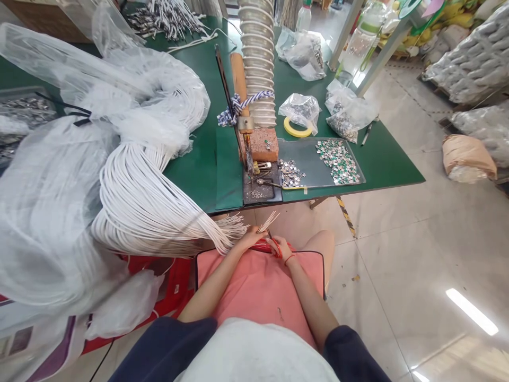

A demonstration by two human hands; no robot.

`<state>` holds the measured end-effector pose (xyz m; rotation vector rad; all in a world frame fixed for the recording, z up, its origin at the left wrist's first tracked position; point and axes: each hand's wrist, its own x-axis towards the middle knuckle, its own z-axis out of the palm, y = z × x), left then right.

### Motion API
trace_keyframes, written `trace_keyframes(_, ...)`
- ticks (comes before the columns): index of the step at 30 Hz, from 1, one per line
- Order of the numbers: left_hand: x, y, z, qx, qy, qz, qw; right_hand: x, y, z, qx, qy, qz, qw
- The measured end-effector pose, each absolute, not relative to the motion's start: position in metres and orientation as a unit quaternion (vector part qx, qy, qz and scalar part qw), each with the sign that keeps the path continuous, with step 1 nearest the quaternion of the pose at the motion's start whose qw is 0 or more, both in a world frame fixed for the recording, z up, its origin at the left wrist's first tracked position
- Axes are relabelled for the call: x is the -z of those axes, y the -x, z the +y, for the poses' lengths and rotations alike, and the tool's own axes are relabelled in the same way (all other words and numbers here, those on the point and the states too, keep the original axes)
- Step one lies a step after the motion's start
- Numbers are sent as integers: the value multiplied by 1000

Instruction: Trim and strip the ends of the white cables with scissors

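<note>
Over my lap, my left hand (251, 237) is closed around the ends of a few white cables (269, 220), which fan out past the fingers. Close beside it, my right hand (283, 247) grips red-handled scissors (277, 249), their dark tip pointing up toward the cable ends. A thick bundle of white cables (139, 207) hangs off the table at left, its cut ends near my left hand. A salmon-coloured apron (258, 292) covers my lap below both hands.
On the green table (191, 185) stand a soldering iron (240, 90) on a stand, a brick (264, 144) and a ribbed duct (257, 63). A tray (310, 159) holds small metal connectors. Plastic bags (302, 109), yellow tape (297, 127) and a bottle (360, 42) are behind.
</note>
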<state>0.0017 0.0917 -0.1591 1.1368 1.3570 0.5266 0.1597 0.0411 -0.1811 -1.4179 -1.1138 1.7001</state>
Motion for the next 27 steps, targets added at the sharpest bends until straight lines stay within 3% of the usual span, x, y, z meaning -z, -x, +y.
trace_keyframes(14,154,-1,91,-209,-527,562,602,178,-159,40,-629,571,-428,310)
trace_keyframes(27,163,-4,89,-209,-441,584,648,187,-165,49,-599,613,-370,358)
